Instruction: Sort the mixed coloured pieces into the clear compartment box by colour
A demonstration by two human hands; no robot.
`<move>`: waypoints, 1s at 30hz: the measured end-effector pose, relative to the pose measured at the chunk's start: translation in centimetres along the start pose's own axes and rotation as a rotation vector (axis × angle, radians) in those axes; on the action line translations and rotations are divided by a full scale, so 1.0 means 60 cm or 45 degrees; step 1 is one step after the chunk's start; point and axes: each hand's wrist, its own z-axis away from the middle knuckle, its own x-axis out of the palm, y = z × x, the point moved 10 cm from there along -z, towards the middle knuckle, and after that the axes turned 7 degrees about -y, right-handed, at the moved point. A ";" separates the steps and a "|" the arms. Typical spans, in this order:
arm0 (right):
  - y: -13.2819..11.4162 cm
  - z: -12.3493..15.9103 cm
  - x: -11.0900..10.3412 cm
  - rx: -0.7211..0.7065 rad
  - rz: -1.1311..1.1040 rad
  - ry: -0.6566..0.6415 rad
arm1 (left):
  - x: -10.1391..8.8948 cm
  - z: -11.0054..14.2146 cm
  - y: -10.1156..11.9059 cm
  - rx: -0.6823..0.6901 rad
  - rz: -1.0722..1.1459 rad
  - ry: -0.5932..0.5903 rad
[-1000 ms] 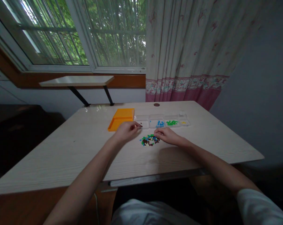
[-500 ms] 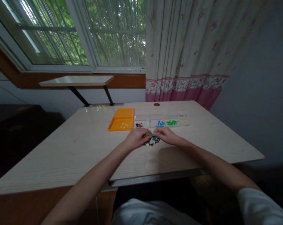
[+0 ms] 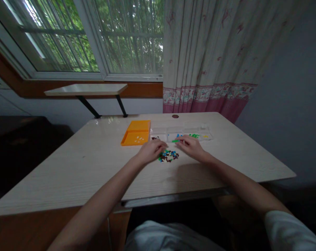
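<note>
My R hand (image 3: 190,145) is by the near edge of the long clear plastic tray w/ compartments (image 3: 170,136), thumb & fingers pinching a slim bright-green piece (image 3: 175,141). It pokes out L of my fingertips, approx. at the front of the compartment w/ the small blue pcs (image 3: 179,135).

My L hand (image 3: 151,151) is at the L edge of the mixed pile of tiny brown, blue, green & pale pcs (image 3: 168,156), fingers curled in; can't tell if there's anything btwn them. Pile's on the pale wood-grain table (image 3: 82,174), nearer me than the tray, in a rough ring w/ a bare spot mid.

Tray L to R: dark-brown pcs (image 3: 155,138), partly hidden by my L hand; the blue ones; loose green pcs (image 3: 193,135), partly hidden by my R hand; yellow pcs (image 3: 205,136) at the R end. Just L of the tray: open orange plastic box (image 3: 138,124) w/ small white pcs (image 3: 139,138) in its near half. Back L: raised white shelf (image 3: 86,90) on black legs.
</note>
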 end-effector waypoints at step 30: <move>0.140 0.003 -0.048 0.515 0.512 -0.216 | 0.036 -0.010 -0.007 0.066 0.028 -0.130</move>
